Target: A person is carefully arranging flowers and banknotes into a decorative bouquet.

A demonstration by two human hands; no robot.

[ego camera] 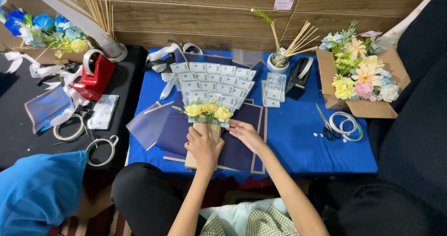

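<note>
At centre frame, the left hand (pixel 203 147) closes around the tan paper-wrapped stem (pixel 210 132) of a money bouquet (pixel 212 89), gripping it from below. The right hand (pixel 247 134) lies flat with fingers spread on a dark navy wrapping sheet (pixel 240 154), just beside the stem at 3 o'clock. Yellow roses (pixel 208 110) sit at 12 o'clock of both hands, with a fan of folded banknotes beyond them. All rest on a blue-covered table (pixel 298 143). Scissors (pixel 327 124) and tape rolls (pixel 345 124) lie at 3 o'clock; a cardboard box of artificial flowers (pixel 361 73) at 2 o'clock; a red tape dispenser (pixel 95 75) at 10 o'clock.
</note>
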